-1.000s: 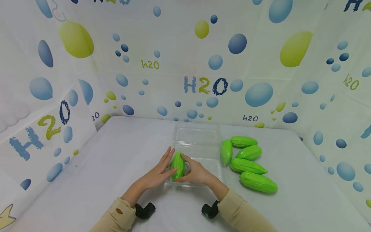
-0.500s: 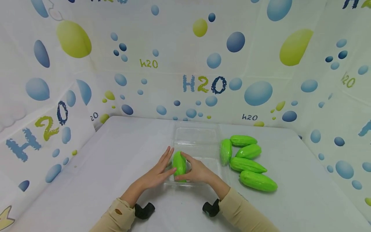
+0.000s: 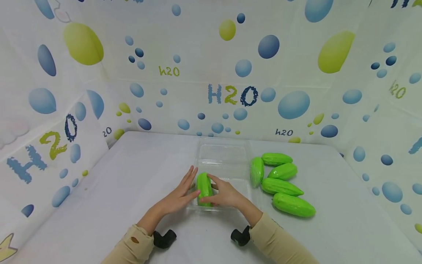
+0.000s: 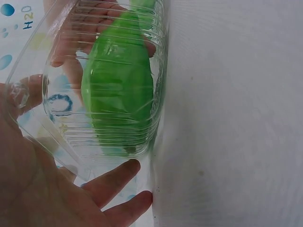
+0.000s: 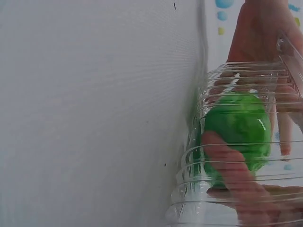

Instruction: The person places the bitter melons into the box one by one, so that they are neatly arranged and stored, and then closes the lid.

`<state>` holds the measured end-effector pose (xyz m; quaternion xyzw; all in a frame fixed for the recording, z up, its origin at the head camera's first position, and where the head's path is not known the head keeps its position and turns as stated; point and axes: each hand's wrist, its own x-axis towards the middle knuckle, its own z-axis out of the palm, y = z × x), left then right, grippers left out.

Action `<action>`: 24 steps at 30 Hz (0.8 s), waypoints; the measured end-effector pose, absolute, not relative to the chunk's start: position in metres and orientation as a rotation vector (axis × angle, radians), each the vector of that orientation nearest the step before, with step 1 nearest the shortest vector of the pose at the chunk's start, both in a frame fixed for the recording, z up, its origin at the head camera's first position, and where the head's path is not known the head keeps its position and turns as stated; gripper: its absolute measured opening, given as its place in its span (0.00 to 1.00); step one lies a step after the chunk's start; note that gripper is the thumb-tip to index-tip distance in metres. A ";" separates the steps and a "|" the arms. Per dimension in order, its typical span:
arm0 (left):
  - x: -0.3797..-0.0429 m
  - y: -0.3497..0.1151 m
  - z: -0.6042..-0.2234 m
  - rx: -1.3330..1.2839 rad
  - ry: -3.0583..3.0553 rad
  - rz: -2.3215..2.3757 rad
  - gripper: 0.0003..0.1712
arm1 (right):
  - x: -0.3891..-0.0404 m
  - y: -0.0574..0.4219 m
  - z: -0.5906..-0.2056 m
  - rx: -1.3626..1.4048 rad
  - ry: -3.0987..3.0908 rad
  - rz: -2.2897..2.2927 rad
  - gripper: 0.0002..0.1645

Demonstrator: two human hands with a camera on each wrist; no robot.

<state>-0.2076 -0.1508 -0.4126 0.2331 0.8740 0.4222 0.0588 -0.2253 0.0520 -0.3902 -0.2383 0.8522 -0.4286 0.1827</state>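
A bright green ridged gourd (image 3: 204,185) lies lengthwise in the left part of a clear plastic clamshell container (image 3: 243,189). My right hand (image 3: 227,195) reaches into the tray and holds the gourd, thumb near its front end and index finger at its far end. My left hand (image 3: 178,198) is at the container's left side, fingers straight, its thumb overlapping the gourd in the head view. Through the clear wall, the left wrist view shows the gourd (image 4: 118,85) low in the tray, with left fingers (image 4: 118,182) just outside. The right wrist view shows right fingers (image 5: 232,163) against it.
The container's lid (image 3: 224,153) lies folded back behind the tray. Several more green gourds (image 3: 281,187) are grouped on the white table (image 3: 141,165) to the right. One gourd (image 3: 257,172) lies close by the container. A printed sheet (image 3: 184,106) hangs behind the table.
The gourd has shifted slightly right within the tray and straightened a little, with my right hand on it. My left hand has stayed almost in place.
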 end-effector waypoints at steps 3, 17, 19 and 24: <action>-0.208 -0.150 -0.413 0.703 2.655 1.269 0.42 | -0.225 0.051 -0.390 -0.642 2.377 -1.247 0.55; -0.209 -0.150 -0.412 0.702 2.642 1.270 0.42 | -0.223 0.051 -0.391 -0.624 2.473 -1.143 0.58; -0.209 -0.150 -0.412 0.702 2.641 1.268 0.42 | -0.223 0.052 -0.390 -0.635 2.476 -1.122 0.58; -0.209 -0.151 -0.413 0.700 2.642 1.271 0.42 | -0.221 0.055 -0.385 -0.634 2.450 -1.121 0.60</action>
